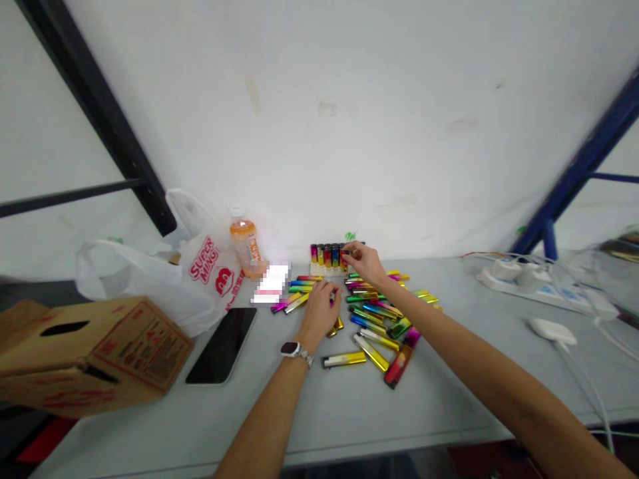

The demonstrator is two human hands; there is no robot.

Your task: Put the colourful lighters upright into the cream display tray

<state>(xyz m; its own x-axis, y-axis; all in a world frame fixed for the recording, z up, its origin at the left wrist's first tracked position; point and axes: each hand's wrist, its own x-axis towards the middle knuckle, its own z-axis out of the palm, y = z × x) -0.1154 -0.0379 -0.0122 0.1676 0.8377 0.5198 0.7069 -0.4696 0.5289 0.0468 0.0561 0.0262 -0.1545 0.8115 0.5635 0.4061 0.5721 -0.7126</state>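
Observation:
Upright lighters with shiny coloured bodies fill a clear tray [327, 271] against the wall. My right hand [366, 261] is at the tray's right end, its fingers pinched on a lighter [345, 261]. Nearer to me, my left hand [321, 307], with a watch on the wrist, is curled over the table; its fingers are closed around a lighter that is mostly hidden. Several loose lighters [372, 352] lie spread under and beside my right forearm. A smaller group [298, 301] lies left of my left hand, and one yellow and silver lighter [344, 360] lies in front.
On the left are a cardboard box [140, 346], a white plastic bag [150, 283], a phone [222, 346], an orange drink bottle [247, 246] and a blurred white item [270, 283]. A power strip [549, 293] and a white charger [552, 330] with cables lie right on the grey table [449, 412].

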